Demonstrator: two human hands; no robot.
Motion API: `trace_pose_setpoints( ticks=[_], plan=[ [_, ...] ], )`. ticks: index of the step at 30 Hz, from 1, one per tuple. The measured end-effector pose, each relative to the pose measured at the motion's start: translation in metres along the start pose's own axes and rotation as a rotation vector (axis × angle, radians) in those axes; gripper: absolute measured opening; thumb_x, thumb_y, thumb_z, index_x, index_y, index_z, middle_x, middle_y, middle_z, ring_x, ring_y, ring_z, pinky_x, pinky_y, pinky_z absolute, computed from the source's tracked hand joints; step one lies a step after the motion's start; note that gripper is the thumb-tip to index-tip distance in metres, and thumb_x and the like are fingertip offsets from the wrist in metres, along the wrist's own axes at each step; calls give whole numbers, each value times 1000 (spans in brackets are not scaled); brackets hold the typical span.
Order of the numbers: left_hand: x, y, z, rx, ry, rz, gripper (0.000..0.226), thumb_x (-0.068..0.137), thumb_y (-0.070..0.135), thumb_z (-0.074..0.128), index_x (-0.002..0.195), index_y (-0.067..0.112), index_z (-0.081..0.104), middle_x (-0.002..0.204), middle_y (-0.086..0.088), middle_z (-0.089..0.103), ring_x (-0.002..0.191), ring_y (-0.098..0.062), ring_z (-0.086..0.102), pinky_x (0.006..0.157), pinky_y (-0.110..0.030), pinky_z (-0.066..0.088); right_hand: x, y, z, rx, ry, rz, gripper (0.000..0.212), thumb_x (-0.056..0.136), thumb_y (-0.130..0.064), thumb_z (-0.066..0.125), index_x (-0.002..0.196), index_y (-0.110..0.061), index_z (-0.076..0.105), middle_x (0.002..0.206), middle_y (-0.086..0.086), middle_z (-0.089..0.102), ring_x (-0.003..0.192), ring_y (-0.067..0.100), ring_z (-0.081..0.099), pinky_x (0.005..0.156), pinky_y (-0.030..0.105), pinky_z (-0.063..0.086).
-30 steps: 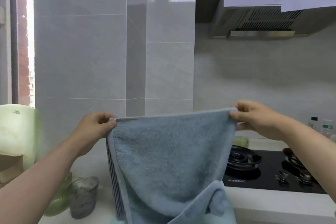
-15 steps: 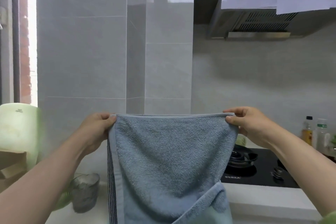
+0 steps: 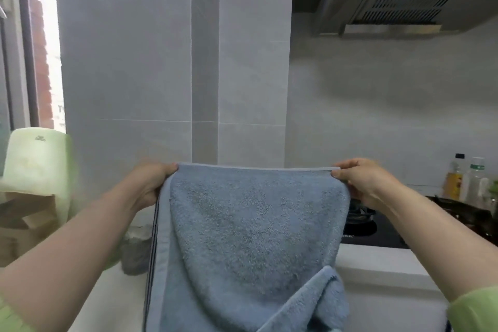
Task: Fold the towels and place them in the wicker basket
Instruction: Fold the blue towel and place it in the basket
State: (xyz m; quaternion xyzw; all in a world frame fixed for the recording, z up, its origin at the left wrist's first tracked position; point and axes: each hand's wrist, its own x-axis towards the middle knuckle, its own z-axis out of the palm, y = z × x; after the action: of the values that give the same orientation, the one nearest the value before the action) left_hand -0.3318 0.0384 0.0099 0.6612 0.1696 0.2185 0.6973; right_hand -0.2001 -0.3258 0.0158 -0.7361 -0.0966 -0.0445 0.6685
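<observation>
A blue terry towel hangs in front of me, stretched flat by its top edge above the white counter. My left hand pinches the top left corner. The top right corner is pinched by my right hand. A dark striped border runs down the towel's left edge, and its lower right part is bunched into a fold. No wicker basket shows in the head view.
A black gas hob lies on the white counter to the right, with bottles behind it. A grey cup stands left of the towel. A pale green appliance and cardboard sit at far left.
Both hands have lowered a little and levelled the towel's top edge, stretching it straight. The view has shifted, showing the bottles at right.
</observation>
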Motion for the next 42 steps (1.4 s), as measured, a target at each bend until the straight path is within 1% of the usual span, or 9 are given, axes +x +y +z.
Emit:
trace_pose_setpoints(
  ticks=[5, 8, 13, 17, 20, 25, 31, 38, 42],
  plan=[
    [52, -72, 4, 393, 175, 34, 13, 84, -1, 65, 71, -3, 64, 74, -25, 67, 65, -30, 65, 61, -43, 54, 41, 78, 32, -182, 26, 120, 13, 86, 6, 63, 92, -4, 68, 97, 20, 69, 84, 32, 65, 75, 42, 57],
    [76, -115, 12, 743, 269, 235, 39, 91, 12, 62, 53, 7, 53, 69, -26, 63, 63, -30, 57, 54, -35, 33, 60, 122, 49, -256, 61, 165, 16, 85, 5, 61, 92, -8, 68, 96, 16, 66, 87, 29, 63, 63, 34, 54],
    [70, -153, 21, 1214, 369, 615, 19, 92, 32, 59, 82, 17, 64, 78, -7, 69, 78, -34, 65, 57, -35, 41, 90, 178, 61, -272, 83, 209, 10, 83, 3, 65, 90, -4, 65, 92, 12, 65, 82, 27, 61, 67, 36, 53],
    [70, -178, 26, 1367, 276, 764, 21, 89, 26, 61, 77, 20, 46, 63, -5, 61, 58, -34, 62, 44, -29, 29, 102, 206, 65, -356, 3, 217, 8, 79, -3, 69, 73, -5, 63, 75, 11, 61, 67, 24, 55, 64, 38, 52],
    [77, -199, 22, 1494, 227, 840, 11, 79, 20, 64, 82, 17, 54, 71, -7, 57, 60, -33, 59, 42, -32, 39, 94, 209, 65, -376, -5, 215, 12, 80, -11, 73, 89, -8, 65, 86, 9, 69, 78, 26, 66, 73, 41, 60],
    [70, -200, 23, 1498, 274, 953, 9, 71, 15, 59, 74, 6, 61, 78, -13, 52, 66, -32, 47, 54, -40, 40, 54, 193, 50, -568, 14, -141, 12, 83, -13, 71, 86, -14, 60, 84, -2, 60, 76, 14, 55, 67, 26, 41],
    [34, -193, 39, 1287, -24, 822, 36, 80, 43, 44, 86, 18, 69, 89, 1, 59, 83, -25, 58, 78, -40, 51, -13, 181, 34, -571, -512, -129, 14, 86, -4, 67, 77, -11, 75, 72, -6, 70, 63, -2, 58, 63, 11, 45],
    [-50, -194, 77, 1048, -675, 427, 9, 83, 43, 62, 90, 39, 66, 101, 20, 66, 98, 5, 59, 95, -22, 46, -59, 182, 11, -546, -681, 36, 34, 88, 3, 50, 94, -17, 76, 93, -3, 75, 83, 5, 64, 83, 25, 52],
    [-61, -208, 84, 1088, -700, 350, 33, 99, 33, 51, 129, 25, 62, 138, 13, 54, 130, -2, 45, 101, -10, 25, -76, 181, 5, -404, -727, 159, 40, 89, 11, 45, 110, -9, 72, 111, 6, 72, 98, 9, 66, 93, 27, 52]
  ],
)
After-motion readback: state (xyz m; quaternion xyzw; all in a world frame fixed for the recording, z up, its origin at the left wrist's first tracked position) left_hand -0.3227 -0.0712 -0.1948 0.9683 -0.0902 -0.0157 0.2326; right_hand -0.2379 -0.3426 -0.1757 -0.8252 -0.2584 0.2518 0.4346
